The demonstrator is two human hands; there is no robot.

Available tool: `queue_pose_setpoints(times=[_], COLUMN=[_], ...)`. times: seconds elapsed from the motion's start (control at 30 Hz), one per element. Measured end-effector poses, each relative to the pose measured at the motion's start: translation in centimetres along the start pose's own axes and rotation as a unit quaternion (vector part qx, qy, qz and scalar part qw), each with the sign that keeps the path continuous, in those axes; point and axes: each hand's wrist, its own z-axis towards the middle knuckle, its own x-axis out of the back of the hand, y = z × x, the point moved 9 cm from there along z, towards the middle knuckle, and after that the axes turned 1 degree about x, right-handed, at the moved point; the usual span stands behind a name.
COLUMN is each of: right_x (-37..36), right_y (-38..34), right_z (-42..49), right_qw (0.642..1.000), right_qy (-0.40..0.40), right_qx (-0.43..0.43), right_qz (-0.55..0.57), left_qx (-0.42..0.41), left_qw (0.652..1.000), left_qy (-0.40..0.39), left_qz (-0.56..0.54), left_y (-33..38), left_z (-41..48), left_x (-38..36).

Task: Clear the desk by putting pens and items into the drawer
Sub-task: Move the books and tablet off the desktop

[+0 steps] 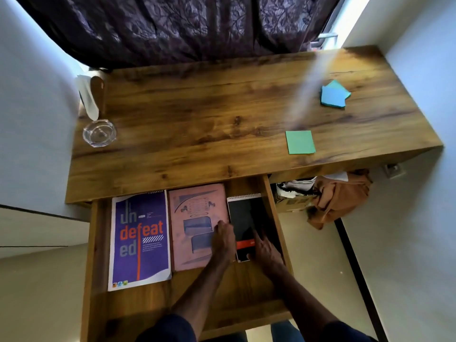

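The wooden drawer (97, 243) is pulled out under the desk (197, 119). In it lie a purple notebook (139, 239), a pink notebook (195, 218) and a black spiral notepad (243, 215). My left hand (223, 239) rests on the pink notebook's right edge, fingers bent at the notepad's left side. My right hand (265, 250) lies on the notepad's lower right part with fingers stretched forward. On the desktop lie a green sticky-note pad (300, 142) and a blue and green stack of sticky notes (334, 95).
A glass ashtray (99, 133) stands at the desk's left edge, with a white object and a wooden piece (97, 93) behind it. A dark curtain (185, 28) hangs behind the desk. Brown cloth (340, 196) and clutter sit under the desk's right side.
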Motion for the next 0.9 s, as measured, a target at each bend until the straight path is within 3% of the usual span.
queue_pose_setpoints(times=[0.1, 0.43, 0.9], right_x=[-0.6, 0.2, 1.9], right_y=[0.0, -1.4, -0.7], right_z=[0.3, 2.7, 3.6], right_qw=[1.000, 0.998, 0.998], right_qy=[0.004, 0.048, 0.053], right_qx=[0.002, -0.010, 0.017], right_qz=[0.005, -0.031, -0.033], left_qx=[-0.027, -0.106, -0.102], left_qw=[0.996, 0.978, 0.986], left_qy=[0.012, 0.059, 0.037], left_qz=[0.082, 0.171, 0.123], left_y=[0.0, 1.1, 1.6], left_z=[0.7, 2.1, 1.5], left_x=[0.2, 0.2, 1.2])
